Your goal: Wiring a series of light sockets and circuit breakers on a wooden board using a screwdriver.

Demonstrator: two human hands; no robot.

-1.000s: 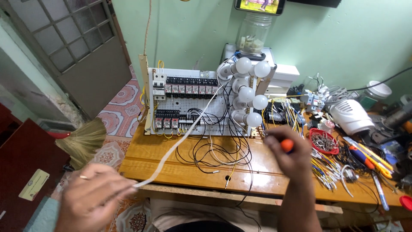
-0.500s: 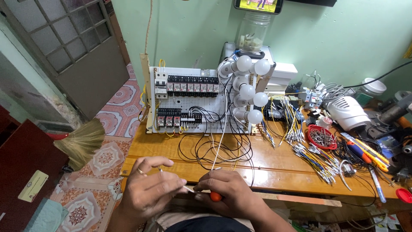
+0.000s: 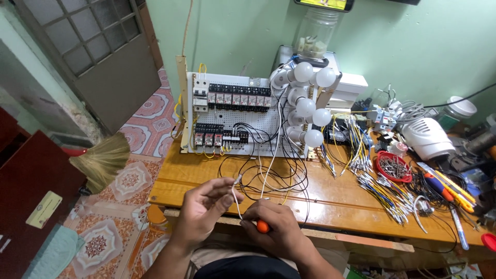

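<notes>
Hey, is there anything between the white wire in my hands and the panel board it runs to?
Yes. The white wire crosses a tangle of black wires lying on the wooden table before reaching the panel board. Both hands, left hand and right hand, already hold it.
</notes>
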